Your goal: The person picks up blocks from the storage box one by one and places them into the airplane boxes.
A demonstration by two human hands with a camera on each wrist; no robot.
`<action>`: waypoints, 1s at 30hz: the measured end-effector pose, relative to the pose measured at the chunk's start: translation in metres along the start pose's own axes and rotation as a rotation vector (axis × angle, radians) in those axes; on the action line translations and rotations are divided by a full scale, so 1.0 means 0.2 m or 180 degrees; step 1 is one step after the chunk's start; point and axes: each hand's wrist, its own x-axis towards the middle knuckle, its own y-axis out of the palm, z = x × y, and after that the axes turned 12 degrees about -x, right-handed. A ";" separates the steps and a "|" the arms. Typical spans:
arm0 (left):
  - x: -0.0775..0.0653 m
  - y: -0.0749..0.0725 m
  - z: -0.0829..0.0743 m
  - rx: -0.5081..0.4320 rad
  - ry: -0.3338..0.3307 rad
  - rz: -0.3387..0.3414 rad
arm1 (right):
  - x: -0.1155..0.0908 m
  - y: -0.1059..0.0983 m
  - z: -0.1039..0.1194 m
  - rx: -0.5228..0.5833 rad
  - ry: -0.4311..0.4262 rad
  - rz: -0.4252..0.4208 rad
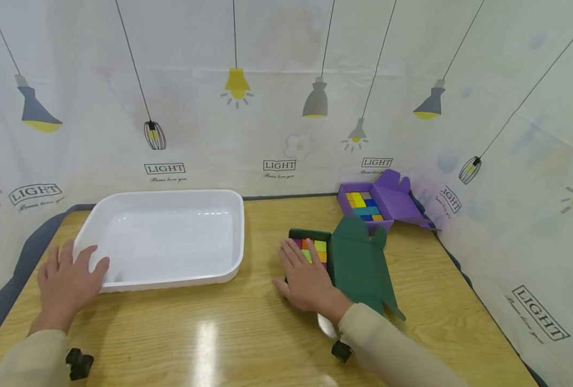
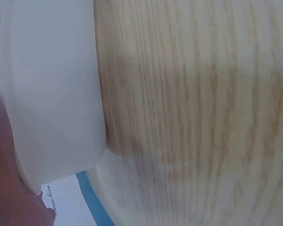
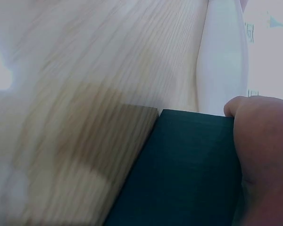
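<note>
My left hand (image 1: 69, 282) rests at the front left corner of a white tray (image 1: 240, 236), its fingers spread over the rim and the thumb inside the edge. The tray's outer wall (image 2: 56, 84) shows beside that hand in the left wrist view. My right hand (image 1: 306, 277) lies with nearly straight fingers over a green box (image 1: 359, 269), whose lid is folded back to the right. Coloured blocks (image 1: 320, 246) in the box show past its fingers; the others are hidden under them. In the right wrist view the thumb (image 3: 233, 106) is by the box's side wall (image 3: 188, 160).
Behind the green box, a purple box (image 1: 398, 201) with its lid folded back holds several coloured blocks (image 1: 364, 204). Everything stands on a wood-grain table (image 1: 209, 333). A wall cloth (image 1: 267, 123) printed with lamps hangs along the back and sides.
</note>
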 end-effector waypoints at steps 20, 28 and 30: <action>0.00 -0.01 0.00 -0.0026 0.0022 0.0024 | -0.23 0.19 -0.52 0.0331 0.0280 -0.0241; 0.00 0.00 0.00 -0.0003 0.0036 -0.0001 | -0.32 0.24 -0.70 0.0408 0.0084 -0.0298; 0.00 -0.01 0.00 -0.0007 0.0033 -0.0001 | -0.34 0.26 -0.73 0.0401 0.0015 -0.0319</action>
